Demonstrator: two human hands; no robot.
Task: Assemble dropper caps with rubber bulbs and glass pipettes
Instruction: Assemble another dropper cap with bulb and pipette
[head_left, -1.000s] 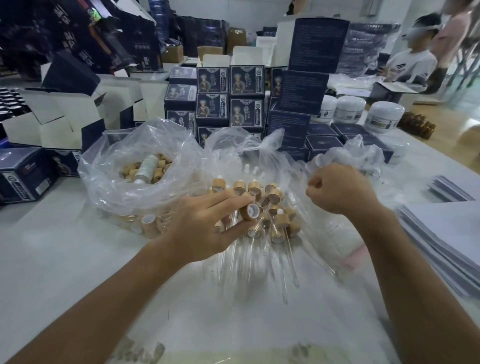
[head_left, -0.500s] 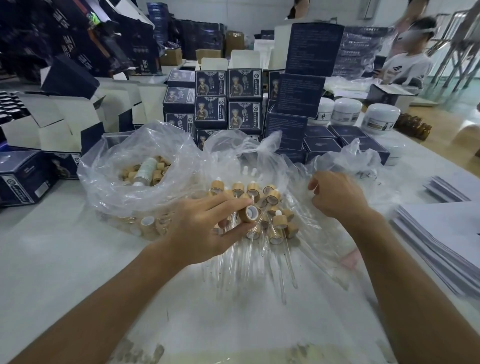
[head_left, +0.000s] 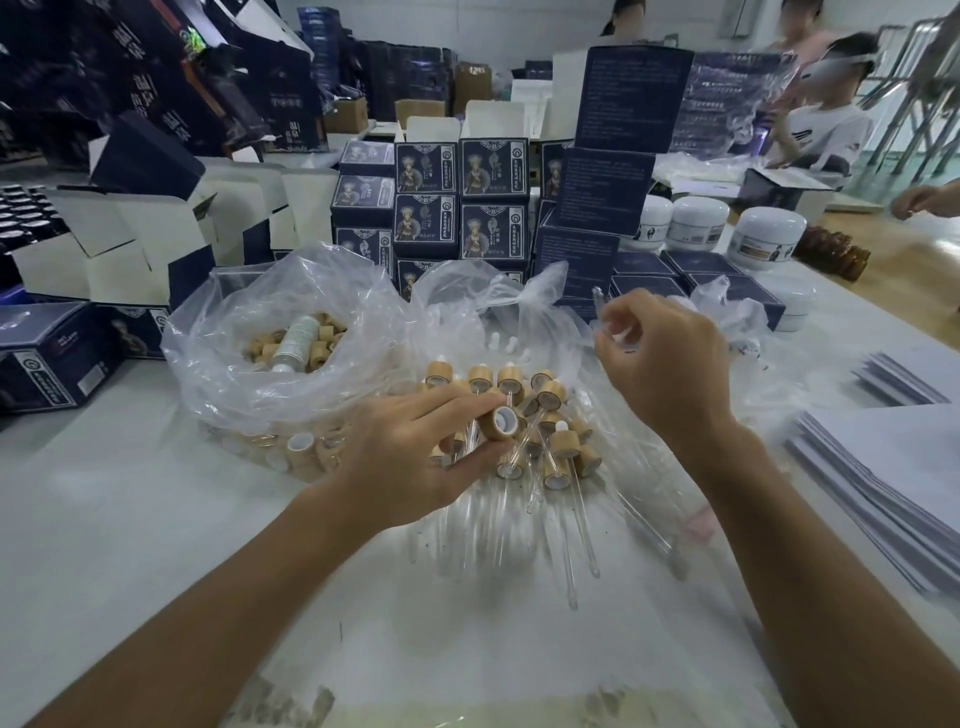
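Note:
My left hand (head_left: 415, 457) pinches a bamboo-coloured dropper cap (head_left: 500, 422) between thumb and fingers, its white-lined opening facing me. It hovers over a pile of assembled droppers (head_left: 550, 447) with glass pipettes lying on clear plastic. My right hand (head_left: 660, 358) is raised to the right of the pile, fingers curled round a thin glass pipette (head_left: 598, 301) whose tip sticks up past the knuckles. A clear bag (head_left: 244, 374) at the left holds several loose caps (head_left: 317, 345) and a white bottle (head_left: 296, 338).
Dark printed boxes (head_left: 457, 208) are stacked behind the bags, with open white cartons (head_left: 124, 244) at the left. White jars (head_left: 769, 239) stand at the back right. A stack of paper sheets (head_left: 893, 478) lies at the right. People sit at the far right.
My right hand has lifted out of the plastic bag with a glass pipette in its fingers. My left hand keeps the cap in nearly the same place.

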